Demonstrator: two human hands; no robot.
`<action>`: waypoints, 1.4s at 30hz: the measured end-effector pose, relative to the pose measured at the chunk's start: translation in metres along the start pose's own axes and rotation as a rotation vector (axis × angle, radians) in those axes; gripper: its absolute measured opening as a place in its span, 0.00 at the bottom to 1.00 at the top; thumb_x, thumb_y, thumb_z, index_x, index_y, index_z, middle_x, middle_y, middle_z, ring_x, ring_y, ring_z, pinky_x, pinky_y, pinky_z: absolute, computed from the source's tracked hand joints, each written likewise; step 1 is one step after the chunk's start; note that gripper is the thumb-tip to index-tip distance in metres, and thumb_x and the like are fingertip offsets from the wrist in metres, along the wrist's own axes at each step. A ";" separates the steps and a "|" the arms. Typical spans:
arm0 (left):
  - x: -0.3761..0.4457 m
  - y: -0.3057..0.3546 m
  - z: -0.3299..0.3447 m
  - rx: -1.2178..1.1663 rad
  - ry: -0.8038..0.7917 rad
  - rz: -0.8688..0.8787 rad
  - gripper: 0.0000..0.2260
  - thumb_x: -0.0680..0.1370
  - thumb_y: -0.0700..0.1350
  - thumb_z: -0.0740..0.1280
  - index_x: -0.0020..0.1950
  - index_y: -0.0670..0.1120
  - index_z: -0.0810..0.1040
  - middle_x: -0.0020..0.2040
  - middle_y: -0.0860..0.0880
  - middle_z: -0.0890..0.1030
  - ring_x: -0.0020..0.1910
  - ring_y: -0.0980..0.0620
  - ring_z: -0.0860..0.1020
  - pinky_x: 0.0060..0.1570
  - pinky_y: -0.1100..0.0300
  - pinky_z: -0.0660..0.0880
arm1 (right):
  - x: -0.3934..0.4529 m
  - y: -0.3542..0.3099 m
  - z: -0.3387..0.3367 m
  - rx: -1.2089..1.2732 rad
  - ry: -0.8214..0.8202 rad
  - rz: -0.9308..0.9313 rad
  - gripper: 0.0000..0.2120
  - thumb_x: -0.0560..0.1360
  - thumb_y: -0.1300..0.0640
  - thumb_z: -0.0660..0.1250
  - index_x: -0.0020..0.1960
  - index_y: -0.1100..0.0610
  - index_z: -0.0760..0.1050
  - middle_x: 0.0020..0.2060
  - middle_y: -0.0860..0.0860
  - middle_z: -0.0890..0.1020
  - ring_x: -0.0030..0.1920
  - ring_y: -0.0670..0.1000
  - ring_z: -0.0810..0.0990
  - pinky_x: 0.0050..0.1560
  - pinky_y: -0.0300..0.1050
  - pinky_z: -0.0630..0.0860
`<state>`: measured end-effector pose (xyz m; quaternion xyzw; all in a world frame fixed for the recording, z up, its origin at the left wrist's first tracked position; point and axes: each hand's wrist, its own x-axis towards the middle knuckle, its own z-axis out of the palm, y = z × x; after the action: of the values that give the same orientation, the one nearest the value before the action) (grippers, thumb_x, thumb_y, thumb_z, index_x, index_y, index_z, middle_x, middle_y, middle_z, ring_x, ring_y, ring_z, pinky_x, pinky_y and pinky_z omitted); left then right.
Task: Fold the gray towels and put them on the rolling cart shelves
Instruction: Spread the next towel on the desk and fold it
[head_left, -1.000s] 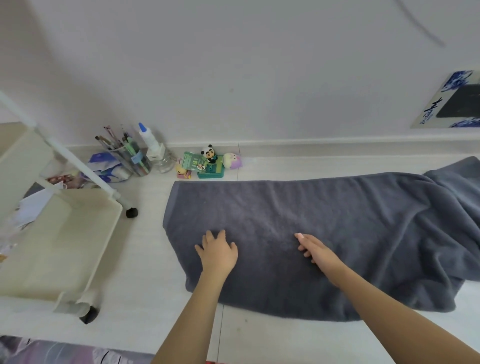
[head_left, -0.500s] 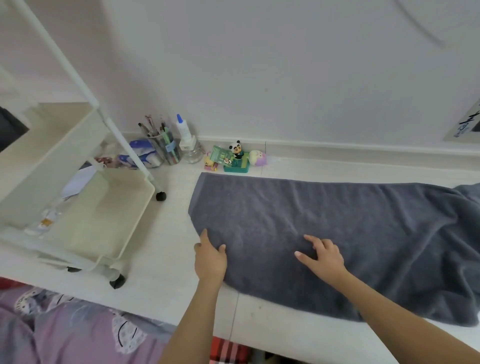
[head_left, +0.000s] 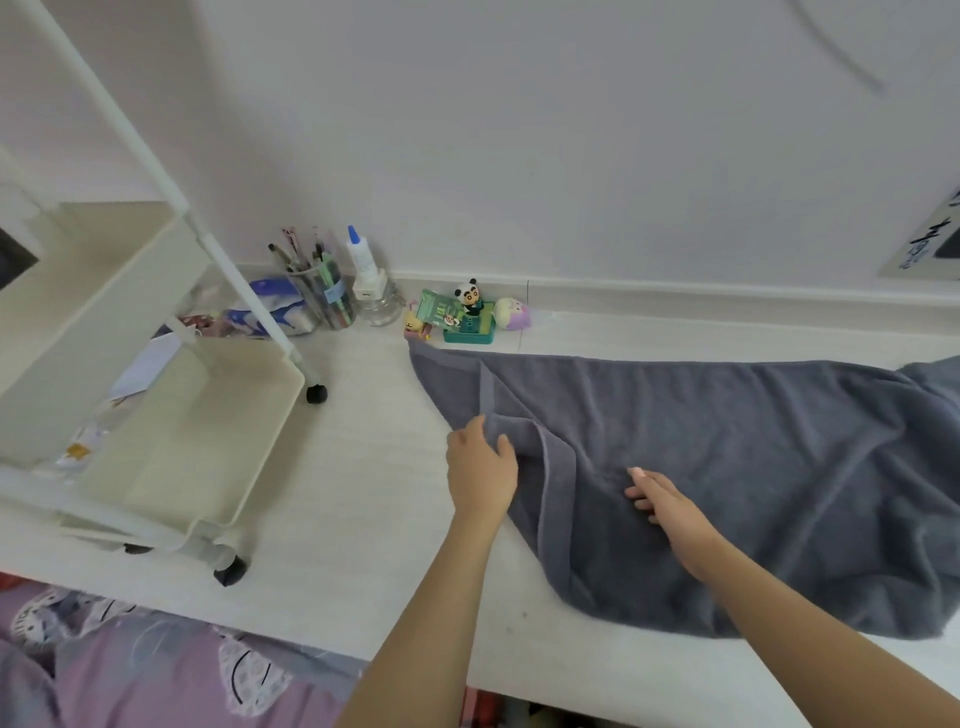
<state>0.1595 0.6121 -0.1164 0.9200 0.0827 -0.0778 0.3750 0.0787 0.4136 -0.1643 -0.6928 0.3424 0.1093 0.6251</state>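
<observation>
Nearest, the right hand (head_left: 662, 501) lies flat on the gray towel (head_left: 727, 467), fingers straight and together, pressing the cloth down. Just left of it, the left hand (head_left: 480, 470) pinches the towel's bunched left edge, thumb on top. The towel spreads rightward across the white floor (head_left: 363, 467). Farther left stands the rolling cart (head_left: 156, 415); beyond, a pen cup (head_left: 324, 296) sits by the wall.

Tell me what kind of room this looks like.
Probably a bedroom or home room, seen at floor level: a gray towel spread on pale flooring, a white rolling cart, a pen cup and small toys by the baseboard.
</observation>
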 end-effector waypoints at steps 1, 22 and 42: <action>0.001 -0.009 0.004 0.013 -0.012 -0.042 0.19 0.80 0.49 0.60 0.71 0.46 0.66 0.67 0.42 0.68 0.63 0.43 0.71 0.59 0.53 0.71 | 0.000 0.001 0.000 -0.005 -0.006 0.001 0.13 0.80 0.48 0.57 0.58 0.54 0.72 0.45 0.46 0.76 0.43 0.44 0.72 0.44 0.34 0.67; 0.012 -0.028 -0.024 -0.579 -0.004 -0.297 0.20 0.81 0.56 0.56 0.36 0.49 0.78 0.37 0.48 0.80 0.42 0.48 0.79 0.51 0.55 0.74 | -0.002 -0.008 0.003 -0.105 0.023 0.021 0.16 0.80 0.47 0.58 0.60 0.56 0.73 0.52 0.51 0.76 0.52 0.50 0.74 0.52 0.44 0.69; -0.042 -0.139 -0.053 0.193 -0.053 -0.115 0.24 0.81 0.54 0.58 0.76 0.52 0.61 0.78 0.47 0.51 0.77 0.48 0.51 0.74 0.49 0.45 | -0.034 0.014 0.106 -1.440 -0.059 -0.511 0.34 0.78 0.37 0.47 0.77 0.50 0.38 0.77 0.54 0.44 0.76 0.58 0.46 0.74 0.54 0.46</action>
<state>0.0940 0.7434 -0.1647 0.9432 0.1174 -0.1313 0.2816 0.0739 0.5254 -0.1763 -0.9838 -0.0009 0.1761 0.0341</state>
